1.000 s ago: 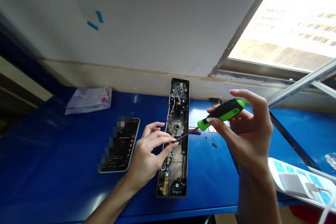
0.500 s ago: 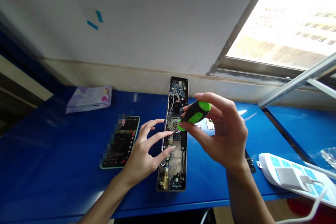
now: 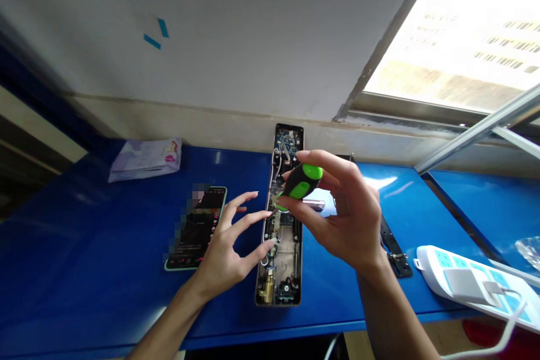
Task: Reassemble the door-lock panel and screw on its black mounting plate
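An opened electronic door lock [image 3: 289, 253] stands lengthwise on the blue table, showing a circuit board, wires and a brass cylinder. My right hand [image 3: 350, 214] grips a small black-and-green screwdriver [image 3: 302, 182] between thumb and fingers, tilted over the lock's middle. Its short shaft points down-left to the lock's left side; the exact spot its tip meets is too small to tell. My left hand [image 3: 232, 242] has its fingers spread along the lock's left edge, index fingertip by the screwdriver's tip and thumb over the inside. Part of the lock's middle is hidden behind my right hand.
Left of the lock lies a phone [image 3: 196, 230] with its screen lit, and behind it a purple packet [image 3: 145, 159]. A black plate [image 3: 396, 253] lies partly behind my right hand. A white power strip [image 3: 434, 275] with a plugged-in charger is at the right.
My right hand and the screwdriver have moved left, from over the round part to the lock's left side. More of the black plate shows. My left hand stays spread beside the lock.
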`<move>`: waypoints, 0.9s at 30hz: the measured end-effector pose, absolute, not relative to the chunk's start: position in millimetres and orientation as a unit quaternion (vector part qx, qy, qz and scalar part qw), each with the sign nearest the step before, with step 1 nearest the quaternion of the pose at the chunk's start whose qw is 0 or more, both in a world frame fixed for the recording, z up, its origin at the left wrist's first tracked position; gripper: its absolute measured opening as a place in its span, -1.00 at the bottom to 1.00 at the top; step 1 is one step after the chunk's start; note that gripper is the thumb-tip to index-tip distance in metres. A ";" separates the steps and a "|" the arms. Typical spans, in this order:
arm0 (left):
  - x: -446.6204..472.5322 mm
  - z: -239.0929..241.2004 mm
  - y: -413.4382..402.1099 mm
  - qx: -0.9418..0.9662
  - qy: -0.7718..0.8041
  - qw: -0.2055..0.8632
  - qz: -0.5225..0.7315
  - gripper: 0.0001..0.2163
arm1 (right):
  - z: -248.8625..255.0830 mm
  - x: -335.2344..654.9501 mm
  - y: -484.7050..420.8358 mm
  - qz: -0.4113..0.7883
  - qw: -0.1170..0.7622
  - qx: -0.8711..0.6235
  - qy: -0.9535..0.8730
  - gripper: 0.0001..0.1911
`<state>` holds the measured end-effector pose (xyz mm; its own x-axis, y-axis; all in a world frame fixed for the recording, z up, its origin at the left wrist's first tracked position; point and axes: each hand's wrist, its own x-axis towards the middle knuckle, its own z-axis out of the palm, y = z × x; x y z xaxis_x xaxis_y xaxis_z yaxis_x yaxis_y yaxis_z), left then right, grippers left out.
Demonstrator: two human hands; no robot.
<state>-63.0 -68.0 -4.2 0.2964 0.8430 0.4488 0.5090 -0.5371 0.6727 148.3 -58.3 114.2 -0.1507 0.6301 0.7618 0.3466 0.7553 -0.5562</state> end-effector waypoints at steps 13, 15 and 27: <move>-63.1 -7.8 -72.8 0.795 0.411 0.222 0.386 -0.58 | 117.1 149.1 -66.7 0.087 0.546 -0.309 -0.774 -0.34; -61.0 -9.2 -71.9 0.798 0.415 0.225 0.375 -0.53 | 118.2 149.7 -65.9 0.073 0.540 -0.312 -0.778 -0.37; -59.1 -11.8 -70.6 0.811 0.436 0.195 0.337 -0.53 | 117.3 142.8 -59.7 0.008 0.498 -0.296 -0.815 -0.57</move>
<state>-59.1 -70.6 -11.8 0.3925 0.8393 0.3762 0.5761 -0.5432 0.6108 142.8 -59.7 117.3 -0.3295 0.4896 0.8073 0.4741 0.8252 -0.3070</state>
